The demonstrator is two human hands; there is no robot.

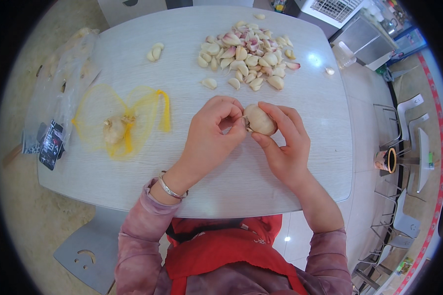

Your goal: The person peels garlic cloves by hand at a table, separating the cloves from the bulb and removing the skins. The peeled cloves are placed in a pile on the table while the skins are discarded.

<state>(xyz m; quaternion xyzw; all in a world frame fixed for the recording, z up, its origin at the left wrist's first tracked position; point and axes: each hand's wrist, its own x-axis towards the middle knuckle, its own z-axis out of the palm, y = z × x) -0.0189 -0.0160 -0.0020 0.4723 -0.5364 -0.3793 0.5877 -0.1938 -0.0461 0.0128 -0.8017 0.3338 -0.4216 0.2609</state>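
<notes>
A whole garlic bulb [260,120] is held above the table by my right hand [289,147], with the thumb below it and the fingers along its upper right side. My left hand [217,127] pinches the bulb's root or stem end between thumb and fingertips. Just beyond my hands lies a heap of loose garlic cloves [249,55], some with purple-pink skin. Left of my left hand, a yellow mesh bag [147,129] is spread on the table around another garlic bulb [114,129].
A few cloves [155,51] lie apart at the back left. A clear plastic bag [61,73] covers the table's left edge, beside a phone [51,144]. The pale table [214,188] has a grey chair [92,250] at its front left.
</notes>
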